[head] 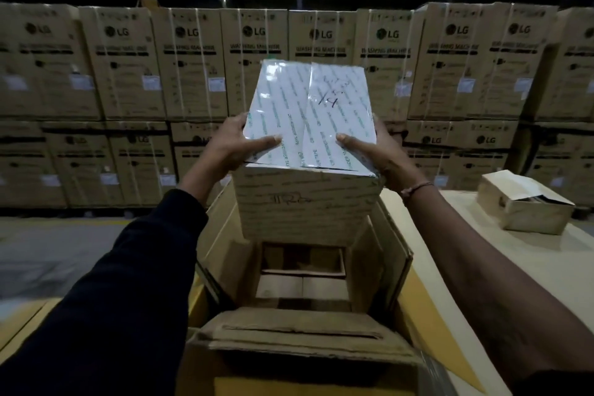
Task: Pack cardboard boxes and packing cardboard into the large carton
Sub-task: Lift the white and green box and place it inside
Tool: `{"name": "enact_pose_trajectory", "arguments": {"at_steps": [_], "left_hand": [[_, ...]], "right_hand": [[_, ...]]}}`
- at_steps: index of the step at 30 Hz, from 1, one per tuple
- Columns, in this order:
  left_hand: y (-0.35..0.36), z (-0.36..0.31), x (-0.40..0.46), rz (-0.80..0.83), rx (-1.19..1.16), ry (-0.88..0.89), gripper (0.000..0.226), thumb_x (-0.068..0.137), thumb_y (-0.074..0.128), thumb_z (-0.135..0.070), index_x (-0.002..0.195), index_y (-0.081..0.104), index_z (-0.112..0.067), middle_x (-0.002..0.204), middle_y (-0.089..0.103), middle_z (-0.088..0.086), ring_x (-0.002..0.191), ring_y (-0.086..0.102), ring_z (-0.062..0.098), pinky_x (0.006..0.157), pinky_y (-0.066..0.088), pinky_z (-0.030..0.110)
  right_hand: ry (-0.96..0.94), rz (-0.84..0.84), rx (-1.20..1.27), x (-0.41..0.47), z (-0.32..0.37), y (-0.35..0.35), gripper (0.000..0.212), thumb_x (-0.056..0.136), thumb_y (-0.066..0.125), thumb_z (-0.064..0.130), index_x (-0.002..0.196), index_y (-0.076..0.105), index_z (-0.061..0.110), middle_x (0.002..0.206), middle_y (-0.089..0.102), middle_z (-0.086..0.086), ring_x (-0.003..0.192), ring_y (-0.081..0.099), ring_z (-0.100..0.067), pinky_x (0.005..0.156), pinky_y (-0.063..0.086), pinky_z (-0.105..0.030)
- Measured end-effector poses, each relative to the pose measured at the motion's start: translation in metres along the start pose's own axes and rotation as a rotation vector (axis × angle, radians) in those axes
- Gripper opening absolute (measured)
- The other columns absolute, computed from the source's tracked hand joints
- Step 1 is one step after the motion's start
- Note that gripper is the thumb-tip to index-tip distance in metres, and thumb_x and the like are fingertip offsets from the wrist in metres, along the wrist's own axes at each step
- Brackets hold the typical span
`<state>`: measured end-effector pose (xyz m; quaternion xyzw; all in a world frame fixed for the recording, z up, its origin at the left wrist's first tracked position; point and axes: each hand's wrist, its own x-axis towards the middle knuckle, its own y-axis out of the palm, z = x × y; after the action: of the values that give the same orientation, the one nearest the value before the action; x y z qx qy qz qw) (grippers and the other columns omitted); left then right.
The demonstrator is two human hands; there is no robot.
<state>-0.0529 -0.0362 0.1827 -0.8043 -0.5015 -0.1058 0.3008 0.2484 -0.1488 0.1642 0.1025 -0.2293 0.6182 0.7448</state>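
I hold a taped cardboard box, its glossy white top marked with handwriting, above the open large carton. My left hand grips its left side, thumb lying across the top. My right hand grips the right side the same way. The box's lower end hangs just over the carton's mouth. Deep inside the carton lies a flat cardboard piece. The carton's near flap folds toward me.
A smaller brown box with a loose lid sits on the pale table surface to the right. A wall of stacked washing-machine cartons fills the background. Grey floor lies to the left.
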Motion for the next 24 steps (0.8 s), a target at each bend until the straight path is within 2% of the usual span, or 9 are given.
{"name": "enact_pose_trajectory", "arguments": {"at_steps": [2, 6, 9, 11, 14, 17, 19, 22, 24], "left_hand": [[0.003, 0.01, -0.005, 0.01, -0.001, -0.075, 0.052, 0.076, 0.091, -0.038, 0.122, 0.071, -0.026, 0.106, 0.079, -0.012, 0.093, 0.077, 0.008, 0.079, 0.064, 0.03], [0.013, 0.038, -0.016, 0.045, 0.001, -0.196, 0.036, 0.076, 0.091, -0.043, 0.105, 0.072, -0.032, 0.093, 0.08, -0.016, 0.081, 0.077, 0.006, 0.057, 0.057, 0.017], [0.025, 0.061, -0.023, 0.057, 0.014, -0.268, 0.034, 0.075, 0.091, -0.043, 0.102, 0.075, -0.029, 0.086, 0.079, -0.015, 0.076, 0.076, 0.004, 0.053, 0.054, 0.015], [0.031, 0.076, -0.028, 0.073, 0.042, -0.297, 0.036, 0.073, 0.091, -0.047, 0.1, 0.075, -0.03, 0.086, 0.08, -0.014, 0.076, 0.077, 0.006, 0.057, 0.057, 0.019], [0.037, 0.094, -0.03, 0.127, 0.08, -0.299, 0.053, 0.071, 0.09, -0.056, 0.113, 0.077, -0.026, 0.099, 0.08, -0.008, 0.09, 0.077, 0.015, 0.077, 0.062, 0.032], [0.039, 0.1, -0.029, 0.139, 0.09, -0.281, 0.053, 0.069, 0.09, -0.058, 0.111, 0.079, -0.027, 0.099, 0.078, -0.014, 0.084, 0.076, 0.003, 0.067, 0.058, 0.017], [0.038, 0.1, -0.027, 0.145, 0.114, -0.286, 0.047, 0.07, 0.089, -0.06, 0.104, 0.08, -0.029, 0.093, 0.076, -0.017, 0.081, 0.074, 0.001, 0.063, 0.055, 0.014], [0.035, 0.103, -0.022, 0.177, 0.146, -0.334, 0.058, 0.068, 0.088, -0.065, 0.103, 0.08, -0.019, 0.096, 0.08, 0.004, 0.092, 0.076, 0.027, 0.072, 0.053, 0.034], [0.034, 0.107, -0.018, 0.177, 0.17, -0.367, 0.069, 0.064, 0.088, -0.067, 0.103, 0.08, -0.01, 0.098, 0.08, 0.01, 0.093, 0.076, 0.03, 0.076, 0.055, 0.038]], "right_hand": [[0.026, 0.056, 0.007, -0.007, -0.007, 0.005, 0.068, 0.088, 0.085, 0.019, 0.144, 0.047, 0.029, 0.14, 0.065, -0.002, 0.118, 0.071, -0.012, 0.09, 0.059, -0.023], [0.104, 0.127, -0.023, -0.021, -0.026, 0.012, 0.07, 0.094, 0.077, 0.014, 0.155, 0.043, 0.017, 0.147, 0.062, -0.008, 0.131, 0.064, -0.024, 0.11, 0.051, -0.041], [0.17, 0.12, -0.083, -0.032, -0.044, 0.011, 0.067, 0.093, 0.079, 0.024, 0.152, 0.048, 0.021, 0.14, 0.067, -0.004, 0.125, 0.067, -0.023, 0.108, 0.054, -0.044], [0.205, 0.093, -0.133, -0.038, -0.056, 0.012, 0.062, 0.09, 0.082, 0.032, 0.145, 0.053, 0.028, 0.132, 0.071, 0.002, 0.118, 0.071, -0.019, 0.101, 0.059, -0.04], [0.23, 0.069, -0.139, -0.044, -0.073, 0.016, 0.051, 0.088, 0.084, 0.031, 0.131, 0.057, 0.04, 0.124, 0.075, 0.008, 0.111, 0.073, -0.013, 0.089, 0.062, -0.029], [0.244, 0.043, -0.136, -0.047, -0.084, 0.017, 0.051, 0.089, 0.084, 0.03, 0.128, 0.056, 0.046, 0.122, 0.075, 0.012, 0.11, 0.073, -0.011, 0.085, 0.06, -0.023], [0.268, 0.04, -0.15, -0.046, -0.086, 0.016, 0.054, 0.087, 0.085, 0.035, 0.131, 0.054, 0.046, 0.125, 0.074, 0.014, 0.11, 0.073, -0.008, 0.088, 0.061, -0.024], [0.326, 0.087, -0.162, -0.042, -0.082, 0.013, 0.048, 0.089, 0.083, 0.037, 0.126, 0.055, 0.052, 0.125, 0.073, 0.019, 0.11, 0.072, -0.004, 0.084, 0.059, -0.018], [0.36, 0.129, -0.162, -0.038, -0.08, 0.013, 0.042, 0.091, 0.08, 0.035, 0.124, 0.057, 0.049, 0.117, 0.074, 0.026, 0.104, 0.072, 0.002, 0.075, 0.056, -0.011]]}}
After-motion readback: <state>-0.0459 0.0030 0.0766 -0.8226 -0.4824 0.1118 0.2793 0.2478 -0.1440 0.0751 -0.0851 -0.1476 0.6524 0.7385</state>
